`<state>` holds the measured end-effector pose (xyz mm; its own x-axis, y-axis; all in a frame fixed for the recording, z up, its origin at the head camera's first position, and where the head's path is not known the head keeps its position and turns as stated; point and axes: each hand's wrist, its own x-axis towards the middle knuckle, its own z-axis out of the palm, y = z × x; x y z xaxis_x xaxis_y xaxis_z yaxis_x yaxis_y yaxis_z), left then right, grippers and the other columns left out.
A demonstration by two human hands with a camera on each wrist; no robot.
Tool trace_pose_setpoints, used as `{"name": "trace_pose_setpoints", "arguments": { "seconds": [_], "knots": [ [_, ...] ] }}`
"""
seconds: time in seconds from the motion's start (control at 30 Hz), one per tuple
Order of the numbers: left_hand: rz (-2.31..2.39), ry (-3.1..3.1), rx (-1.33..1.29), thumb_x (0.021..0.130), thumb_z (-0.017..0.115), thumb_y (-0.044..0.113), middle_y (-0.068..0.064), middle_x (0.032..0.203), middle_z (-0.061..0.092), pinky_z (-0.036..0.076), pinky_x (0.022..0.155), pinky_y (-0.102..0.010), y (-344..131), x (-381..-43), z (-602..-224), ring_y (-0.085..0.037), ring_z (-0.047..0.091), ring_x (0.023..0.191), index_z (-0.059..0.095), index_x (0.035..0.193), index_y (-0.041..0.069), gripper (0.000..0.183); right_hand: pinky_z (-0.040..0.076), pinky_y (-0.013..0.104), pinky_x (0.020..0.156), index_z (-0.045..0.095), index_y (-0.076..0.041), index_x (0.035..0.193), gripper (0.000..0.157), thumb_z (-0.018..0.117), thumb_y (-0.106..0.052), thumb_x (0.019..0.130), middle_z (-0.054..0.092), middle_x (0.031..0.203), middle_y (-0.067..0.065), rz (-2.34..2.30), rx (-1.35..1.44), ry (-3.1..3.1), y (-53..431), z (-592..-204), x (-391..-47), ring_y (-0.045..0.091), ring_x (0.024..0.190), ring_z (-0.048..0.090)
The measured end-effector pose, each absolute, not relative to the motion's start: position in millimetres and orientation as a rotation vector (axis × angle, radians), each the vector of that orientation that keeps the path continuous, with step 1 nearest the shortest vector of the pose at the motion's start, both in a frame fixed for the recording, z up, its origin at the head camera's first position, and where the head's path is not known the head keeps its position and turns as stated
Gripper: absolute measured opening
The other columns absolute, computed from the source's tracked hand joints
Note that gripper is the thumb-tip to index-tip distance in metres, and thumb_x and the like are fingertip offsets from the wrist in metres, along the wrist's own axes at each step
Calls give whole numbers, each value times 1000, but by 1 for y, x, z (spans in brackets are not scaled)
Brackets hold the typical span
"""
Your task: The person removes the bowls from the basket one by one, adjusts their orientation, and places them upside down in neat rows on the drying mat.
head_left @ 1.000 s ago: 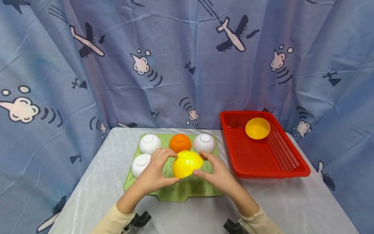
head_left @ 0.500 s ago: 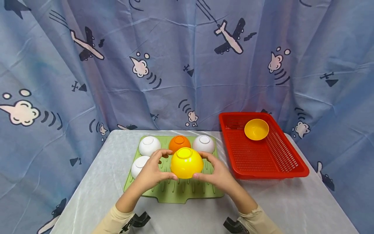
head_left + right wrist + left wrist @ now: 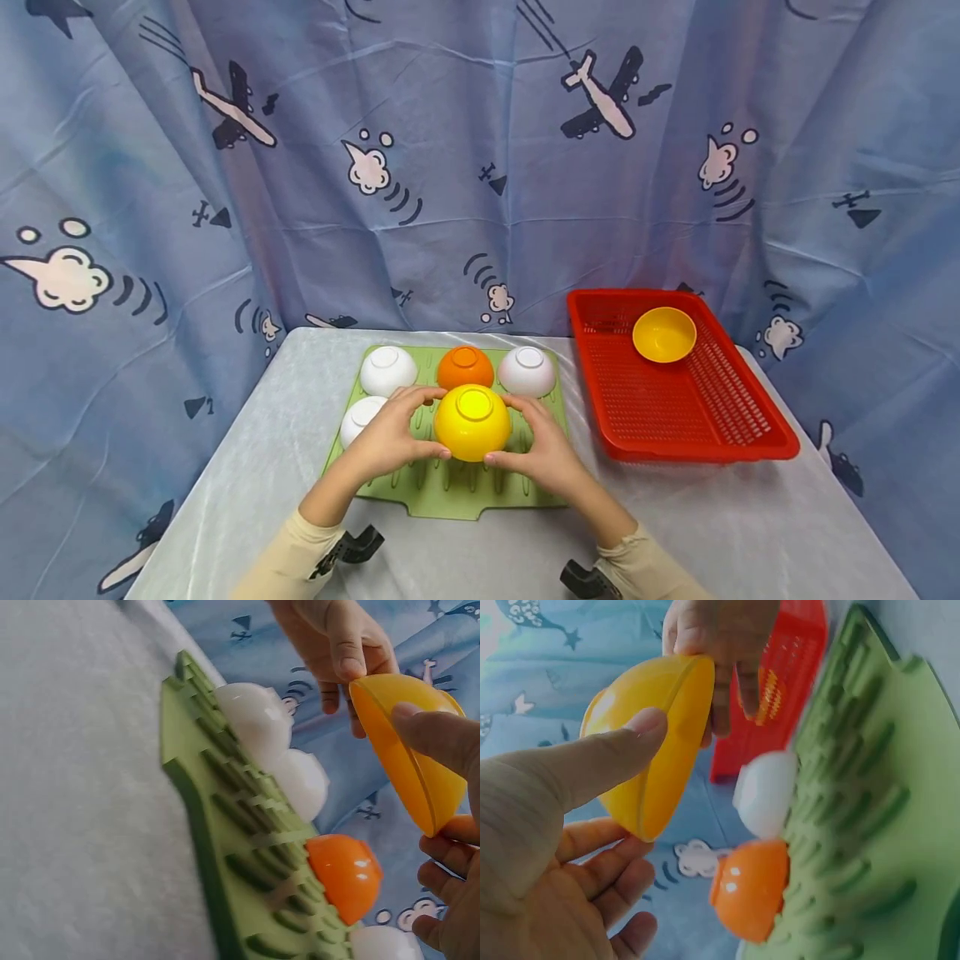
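Note:
A yellow bowl (image 3: 472, 425) hangs upside down over the green drying mat (image 3: 450, 505), apart from its ridges in both wrist views. My left hand (image 3: 390, 437) grips one side of its rim between thumb and fingers. On the opposite side, my right hand (image 3: 547, 454) pinches the rim the same way. Behind the bowl, an orange bowl (image 3: 465, 367) rests upside down on the mat. White bowls, also inverted, stand around it: one at the back left (image 3: 388, 372), one at the back right (image 3: 527, 372) and one at the left (image 3: 362, 419), partly hidden by my left hand.
To the right stands a red basket (image 3: 675, 450) with another yellow bowl (image 3: 664, 335) lying mouth up inside. White cloth covers the table (image 3: 255, 433). A blue patterned curtain (image 3: 450, 183) hangs behind and at both sides.
The yellow bowl was tilted in my hands a second ago; it has turned level, base up. Since half a second ago it has come slightly lower. Both hands keep holding it.

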<state>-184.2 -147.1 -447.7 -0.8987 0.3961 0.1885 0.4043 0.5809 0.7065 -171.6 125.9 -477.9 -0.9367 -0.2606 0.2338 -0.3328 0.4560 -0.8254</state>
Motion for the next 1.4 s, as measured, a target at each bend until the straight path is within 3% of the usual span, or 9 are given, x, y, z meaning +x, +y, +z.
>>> {"name": "trace_pose_setpoints", "arguments": {
  "seconds": [0.23, 0.57, 1.03, 1.4],
  "knots": [
    [-1006, -2905, -830, 71, 94, 35, -2, 136, 63, 46, 104, -48, -154, -206, -455, -24, 56, 122, 60, 138, 13, 78, 36, 63, 112, 54, -12, 145, 90, 96, -36, 69, 53, 147, 10, 1446, 429, -2716, 116, -496, -180, 34, 139, 45],
    [-842, -3067, -809, 66, 97, 34, 3, 126, 67, 37, 109, -47, -155, -230, -465, -24, 54, 121, 67, 126, 15, 70, 32, 60, 112, 57, -7, 142, 89, 97, -34, 67, 58, 142, 13, 1308, 432, -2749, 102, -515, -190, 36, 133, 46],
    [-614, -3142, -843, 62, 99, 36, 5, 117, 69, 43, 101, -40, -151, -246, -476, -18, 53, 109, 69, 120, 14, 69, 29, 56, 108, 59, -3, 138, 87, 97, -34, 66, 61, 135, 15, 1148, 448, -2800, 95, -527, -196, 37, 129, 48],
    [-553, -3158, -872, 63, 99, 35, -2, 120, 70, 44, 104, -42, -150, -243, -480, -22, 55, 113, 67, 122, 10, 72, 26, 55, 111, 62, -4, 135, 86, 96, -41, 66, 64, 130, 12, 979, 508, -2828, 95, -532, -198, 34, 126, 52]
  ]
}}
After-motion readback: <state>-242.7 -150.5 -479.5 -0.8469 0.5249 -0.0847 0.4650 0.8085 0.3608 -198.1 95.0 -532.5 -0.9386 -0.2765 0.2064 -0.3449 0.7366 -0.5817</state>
